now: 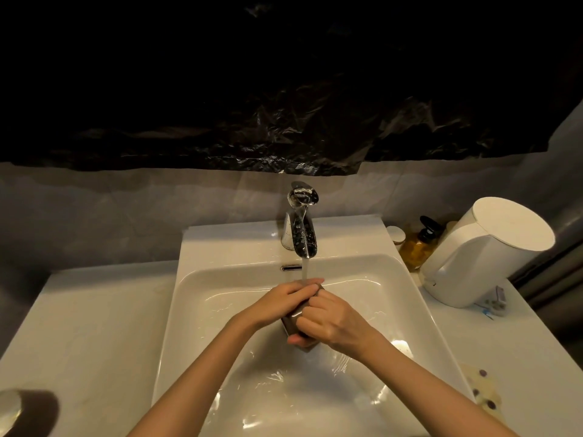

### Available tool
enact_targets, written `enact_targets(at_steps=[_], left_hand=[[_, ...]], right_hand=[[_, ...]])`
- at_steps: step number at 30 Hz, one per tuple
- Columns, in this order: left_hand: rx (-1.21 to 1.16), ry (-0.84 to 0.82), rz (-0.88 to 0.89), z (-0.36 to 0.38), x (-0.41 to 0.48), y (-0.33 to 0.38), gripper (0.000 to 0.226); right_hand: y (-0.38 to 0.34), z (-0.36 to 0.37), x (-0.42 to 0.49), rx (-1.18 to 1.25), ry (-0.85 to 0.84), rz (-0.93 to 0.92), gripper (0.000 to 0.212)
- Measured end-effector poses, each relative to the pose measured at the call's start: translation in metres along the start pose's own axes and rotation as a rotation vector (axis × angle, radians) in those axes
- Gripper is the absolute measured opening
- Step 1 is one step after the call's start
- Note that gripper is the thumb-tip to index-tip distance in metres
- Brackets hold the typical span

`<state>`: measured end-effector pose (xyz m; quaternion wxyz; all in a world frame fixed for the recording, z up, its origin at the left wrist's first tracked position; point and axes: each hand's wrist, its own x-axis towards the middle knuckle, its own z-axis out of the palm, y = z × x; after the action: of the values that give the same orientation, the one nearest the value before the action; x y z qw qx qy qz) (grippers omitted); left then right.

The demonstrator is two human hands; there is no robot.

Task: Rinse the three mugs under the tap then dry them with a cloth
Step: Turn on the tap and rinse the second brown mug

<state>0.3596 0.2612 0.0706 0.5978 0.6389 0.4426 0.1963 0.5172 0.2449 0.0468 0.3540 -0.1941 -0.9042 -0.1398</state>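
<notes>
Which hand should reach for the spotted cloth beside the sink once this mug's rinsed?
Right, probably. The spotted cloth lies on the counter right of the basin, nearer the right hand. The left hand also grips the mug and could hold it alone.

Over the white sink (176, 298), the tap (302, 238) is running and a thin stream of water (305, 271) falls onto the two hands in the middle of the basin. The left hand (282, 302) wraps over the far end of a dark mug (291, 320), and the right hand (331, 321) grips it from the right, fingers curled under. Another dark mug (30, 410) sits on the counter at the near left corner. Right of the sink stand a white container (485, 250), an amber pump bottle (419, 247) and a small jar (396, 234); a spotted cloth (482, 389) lies nearer. Black plastic sheeting (284, 105) hangs on the far wall.
</notes>
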Motion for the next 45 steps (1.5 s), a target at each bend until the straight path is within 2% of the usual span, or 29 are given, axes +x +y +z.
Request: enact_targets(at_steps=[3,5,9,14,16,18,21,23,26,28,31,32,35,37,39,42,45], left_hand=[[-0.035,-0.002,0.03,0.001,-0.001,0.007,0.036],[-0.134,0.053,0.076,0.002,-0.009,0.001,0.031],[-0.33,0.286,0.108,0.023,-0.023,-0.022,0.034],[-0.387,0.492,0.083,0.044,-0.015,-0.01,0.028],[-0.365,0.468,0.053,0.031,-0.008,0.001,0.025],[-0.343,0.409,-0.001,0.019,-0.004,0.018,0.026],[-0.319,0.353,-0.105,0.013,0.0,0.032,0.027],[-0.446,0.318,-0.086,0.014,0.0,0.023,0.019],[-0.781,0.282,-0.016,0.026,-0.008,0.006,0.029],[-0.75,0.377,-0.002,0.04,-0.008,0.001,0.03],[-0.387,0.649,0.041,0.051,-0.004,0.003,0.027],[-0.253,0.676,0.083,0.05,-0.003,0.002,0.029],[0.179,0.587,0.166,0.047,0.0,0.001,0.043],[0.343,0.567,0.16,0.045,0.003,0.001,0.047],[0.308,0.484,0.107,0.039,0.009,0.002,0.047],[0.132,0.279,-0.089,0.024,0.021,0.006,0.036],[-0.047,0.258,-0.123,0.02,0.018,0.01,0.033]], right_hand=[[0.002,-0.001,0.0,0.026,-0.002,0.011,0.035],[0.006,-0.005,-0.004,0.035,0.013,0.107,0.033],[0.01,-0.006,-0.005,-0.066,0.096,0.489,0.053],[-0.005,-0.003,0.009,0.214,0.226,0.997,0.047],[-0.009,-0.006,0.011,0.38,0.289,1.134,0.048],[-0.012,-0.009,0.013,0.494,0.324,1.198,0.044],[-0.011,-0.01,0.015,0.55,0.355,1.307,0.048],[-0.007,-0.008,0.011,0.531,0.405,1.381,0.042],[0.003,-0.006,0.003,0.52,0.464,1.495,0.039],[0.005,-0.002,-0.002,0.54,0.456,1.54,0.04],[0.004,0.002,-0.003,0.532,0.447,1.567,0.042],[0.002,0.001,-0.001,0.512,0.431,1.541,0.042],[-0.003,-0.006,0.005,0.473,0.351,1.411,0.041],[-0.007,-0.008,0.008,0.47,0.34,1.39,0.041],[-0.011,-0.007,0.008,0.481,0.312,1.362,0.039],[-0.017,-0.005,0.006,0.509,0.199,1.312,0.034],[-0.017,-0.003,0.003,0.487,0.231,1.373,0.034]])
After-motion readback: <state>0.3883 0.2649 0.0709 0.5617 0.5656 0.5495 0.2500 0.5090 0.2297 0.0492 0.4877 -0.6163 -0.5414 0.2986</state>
